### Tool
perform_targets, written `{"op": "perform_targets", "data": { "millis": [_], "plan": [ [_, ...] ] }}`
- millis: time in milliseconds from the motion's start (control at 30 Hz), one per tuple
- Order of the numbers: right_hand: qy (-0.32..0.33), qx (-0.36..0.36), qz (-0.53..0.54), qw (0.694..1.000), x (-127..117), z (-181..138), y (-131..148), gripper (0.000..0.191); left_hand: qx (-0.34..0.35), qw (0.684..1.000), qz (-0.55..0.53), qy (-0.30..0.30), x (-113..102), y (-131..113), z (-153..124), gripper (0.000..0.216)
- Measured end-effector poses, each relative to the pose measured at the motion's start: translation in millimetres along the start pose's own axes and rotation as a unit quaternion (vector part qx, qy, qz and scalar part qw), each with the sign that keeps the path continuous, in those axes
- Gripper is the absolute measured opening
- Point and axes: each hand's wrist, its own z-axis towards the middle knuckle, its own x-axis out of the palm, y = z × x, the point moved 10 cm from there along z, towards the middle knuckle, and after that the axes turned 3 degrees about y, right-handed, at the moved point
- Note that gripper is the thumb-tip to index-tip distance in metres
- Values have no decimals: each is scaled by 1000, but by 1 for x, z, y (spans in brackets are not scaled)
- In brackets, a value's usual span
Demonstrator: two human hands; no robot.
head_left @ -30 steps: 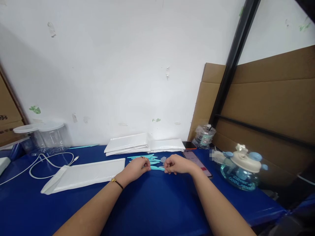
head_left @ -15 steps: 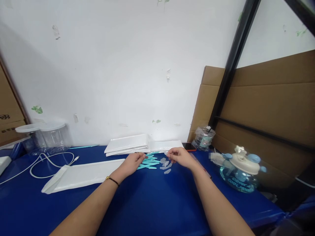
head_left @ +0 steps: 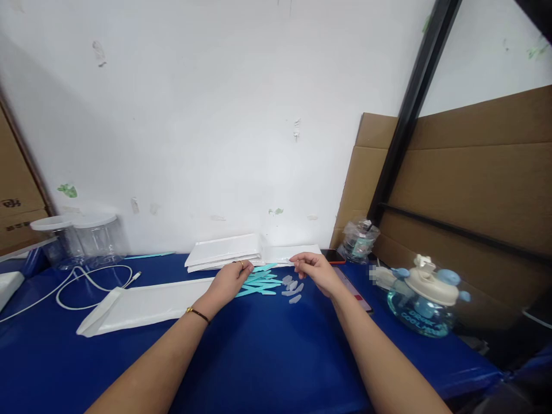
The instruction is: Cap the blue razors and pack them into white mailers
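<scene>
My left hand is closed in a pinch at the left side of a pile of slim teal sticks that look like eyebrow razors. What lies between its fingertips is hidden. Across from it, my right hand pinches thumb and forefinger together above the table. A small clear plastic cap seems to show at its fingertips, though it is hard to make out. Several more clear caps lie loose on the blue table, between the pile and my right hand.
White padded envelopes are stacked by the wall; another envelope lies left. Phones rest right, near a wrapped cup and a water bottle. Clear jars and a white cable occupy the left.
My right hand has risen slightly away from the loose caps. My left hand has shifted a little left and up, still pinched. The view has turned slightly.
</scene>
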Motion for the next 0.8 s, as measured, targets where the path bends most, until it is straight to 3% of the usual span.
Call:
{"op": "perform_targets", "data": {
  "millis": [233, 567, 800],
  "plan": [
    [16, 29, 42, 999, 8, 2, -13, 34, 15, 1000, 12, -5, 0, -1, 1, 40],
    [51, 0, 43, 998, 25, 4, -17, 31, 34, 999, 41, -2, 4, -10, 0, 36],
    [93, 37, 35, 994, 42, 1, -25, 30, 37, 999, 8, 33, 10, -23, -4, 35]
  ]
}}
